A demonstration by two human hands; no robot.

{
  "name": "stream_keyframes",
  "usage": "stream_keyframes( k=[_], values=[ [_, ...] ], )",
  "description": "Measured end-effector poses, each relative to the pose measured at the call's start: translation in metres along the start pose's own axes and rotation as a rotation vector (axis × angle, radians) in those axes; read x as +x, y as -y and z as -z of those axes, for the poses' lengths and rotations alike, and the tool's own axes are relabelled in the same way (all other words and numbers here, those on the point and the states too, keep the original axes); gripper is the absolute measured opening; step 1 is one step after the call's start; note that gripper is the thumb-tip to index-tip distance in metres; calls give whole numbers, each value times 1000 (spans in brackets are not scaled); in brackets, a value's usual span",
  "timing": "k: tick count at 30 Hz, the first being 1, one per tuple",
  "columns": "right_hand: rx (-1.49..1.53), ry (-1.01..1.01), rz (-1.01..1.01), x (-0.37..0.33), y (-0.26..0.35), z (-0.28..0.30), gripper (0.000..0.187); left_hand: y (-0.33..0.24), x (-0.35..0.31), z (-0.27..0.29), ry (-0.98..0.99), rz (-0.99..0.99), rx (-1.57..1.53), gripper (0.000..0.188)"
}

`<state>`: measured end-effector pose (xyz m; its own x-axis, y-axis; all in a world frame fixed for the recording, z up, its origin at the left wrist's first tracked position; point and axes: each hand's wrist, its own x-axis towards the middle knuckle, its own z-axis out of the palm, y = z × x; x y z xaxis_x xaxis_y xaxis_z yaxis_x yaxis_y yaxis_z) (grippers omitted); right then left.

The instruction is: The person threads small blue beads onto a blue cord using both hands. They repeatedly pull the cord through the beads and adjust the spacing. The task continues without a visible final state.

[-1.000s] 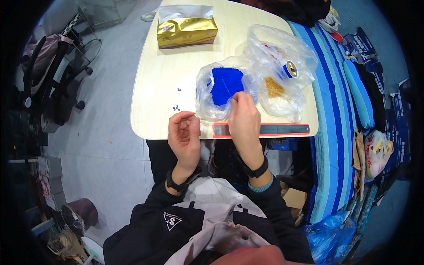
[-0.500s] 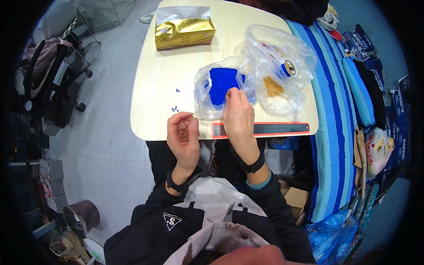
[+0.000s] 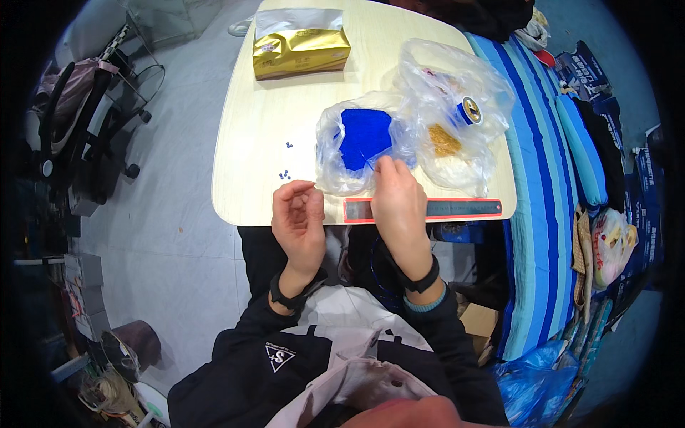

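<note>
My right hand (image 3: 399,203) is closed in a pinch on a thin needle (image 3: 366,158), its tip over the blue beads. The fine, deep-blue beads (image 3: 365,132) lie heaped in a clear plastic bag (image 3: 330,178) that is spread open on the table. Left of the bag, at the table's near edge, my left hand (image 3: 298,221) has its fingers curled and the thumb close to the index finger. Whatever may be between those fingertips is too small to make out. A faint blue strand (image 3: 376,267) hangs below my right hand, over my lap.
Several loose blue beads (image 3: 285,175) lie on the pale table (image 3: 250,135). A red-edged ruler (image 3: 457,208) lies along the near edge. To the right, another clear bag (image 3: 464,167) holds golden beads (image 3: 444,141) and a round-topped container (image 3: 469,110). A gold tissue pack (image 3: 301,53) sits far left.
My right hand has drawn back toward me and slightly right, and the needle has moved with it toward the near side of the blue heap. The left hand has hardly moved.
</note>
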<state>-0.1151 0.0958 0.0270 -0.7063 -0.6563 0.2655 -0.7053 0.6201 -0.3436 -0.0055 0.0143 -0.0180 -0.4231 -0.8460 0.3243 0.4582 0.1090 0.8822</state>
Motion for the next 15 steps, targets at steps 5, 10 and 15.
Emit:
stream_keyframes(
  k=[5, 10, 15],
  values=[
    [92, -139, -40, 18, 4, -24, 4, -2, 0, 0, -4, 42, -33, 17],
    [214, -230, -28, 15, -2, -26, 5, -3, 0, -1, -13, 31, -2, 16],
    [480, -187, -82, 9, -14, -17, 7, -3, -1, 0, 2, 28, 9, 17]
  ],
)
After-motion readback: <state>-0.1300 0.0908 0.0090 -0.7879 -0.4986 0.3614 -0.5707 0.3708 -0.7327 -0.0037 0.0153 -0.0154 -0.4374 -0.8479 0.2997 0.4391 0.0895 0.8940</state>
